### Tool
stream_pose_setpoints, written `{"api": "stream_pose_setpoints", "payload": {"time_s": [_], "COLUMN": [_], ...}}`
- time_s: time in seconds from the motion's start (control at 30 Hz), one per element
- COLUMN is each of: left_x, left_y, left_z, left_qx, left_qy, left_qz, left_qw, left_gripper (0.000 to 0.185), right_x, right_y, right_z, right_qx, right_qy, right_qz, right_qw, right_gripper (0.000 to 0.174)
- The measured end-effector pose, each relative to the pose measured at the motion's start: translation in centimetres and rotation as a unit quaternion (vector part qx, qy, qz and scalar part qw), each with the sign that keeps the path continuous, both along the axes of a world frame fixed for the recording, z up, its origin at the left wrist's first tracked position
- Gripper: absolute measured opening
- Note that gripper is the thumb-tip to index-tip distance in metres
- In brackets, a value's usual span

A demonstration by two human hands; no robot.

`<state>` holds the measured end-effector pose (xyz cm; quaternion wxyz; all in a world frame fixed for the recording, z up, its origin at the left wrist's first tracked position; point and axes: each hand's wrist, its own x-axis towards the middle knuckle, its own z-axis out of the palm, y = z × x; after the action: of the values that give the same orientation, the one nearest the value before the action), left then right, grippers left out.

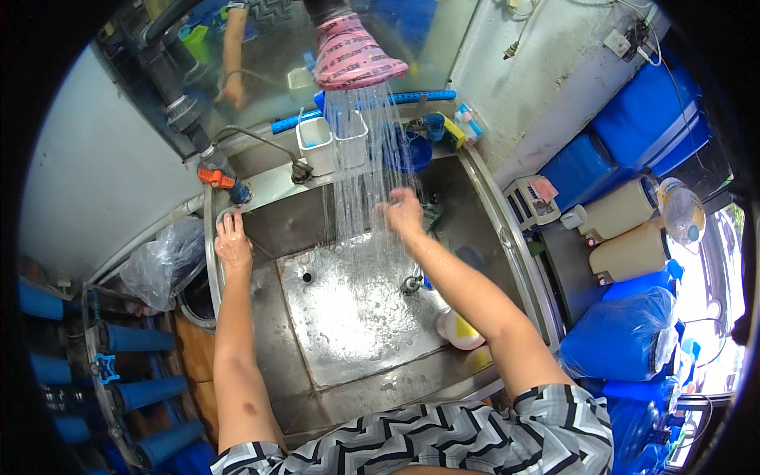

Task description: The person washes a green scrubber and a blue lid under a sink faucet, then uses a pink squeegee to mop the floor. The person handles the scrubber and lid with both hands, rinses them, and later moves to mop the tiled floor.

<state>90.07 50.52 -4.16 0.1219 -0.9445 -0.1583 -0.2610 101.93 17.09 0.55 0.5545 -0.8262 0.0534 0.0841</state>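
Observation:
My left hand (233,244) lies on the left rim of a stainless steel sink (261,314). Its fingertips touch a small grey rounded thing (224,215) at the corner; how firmly they hold it is unclear. Blurred, my right hand (405,212) reaches into the right edge of the falling water (362,178). Its fingers look bent, and I see no object in them. The water pours from an overhead outlet wrapped in pink printed tape (356,56) onto a raised metal plate (350,320) in the sink.
White containers (314,145) and a blue bowl (415,153) line the back ledge. A grey pipe with an orange valve handle (215,177) stands at back left. Beneath my right forearm are a bottle (460,330) and a metal fitting (411,285). Beige jugs (629,252) are at right.

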Motion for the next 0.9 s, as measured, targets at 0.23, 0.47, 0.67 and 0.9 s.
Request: {"api": "stream_pose_setpoints", "payload": {"time_s": [0.23, 0.47, 0.67, 0.9], "left_x": [4.9, 9.8, 10.2, 9.3], "left_y": [-2.6, 4.4, 8.3, 0.8], "left_z": [3.2, 8.1, 6.2, 6.6], "left_qx": [-0.384, -0.956, -0.961, -0.468], "left_qy": [-0.164, -0.290, -0.275, -0.287], "left_qz": [0.052, -0.004, 0.000, 0.158], "left_qw": [0.907, 0.041, 0.015, 0.821], "left_gripper": [0.040, 0.094, 0.047, 0.048], "right_x": [7.7, 5.1, -3.8, -7.5], "right_y": [-3.8, -5.4, -8.0, -12.1], "right_z": [-3.6, -3.3, -0.9, 2.6], "right_qx": [-0.198, -0.159, -0.033, -0.050], "right_qy": [-0.075, -0.259, -0.233, -0.154], "right_qz": [0.050, 0.063, 0.279, 0.387], "right_qw": [0.976, 0.951, 0.931, 0.908], "right_gripper": [0.071, 0.024, 0.027, 0.027]}}
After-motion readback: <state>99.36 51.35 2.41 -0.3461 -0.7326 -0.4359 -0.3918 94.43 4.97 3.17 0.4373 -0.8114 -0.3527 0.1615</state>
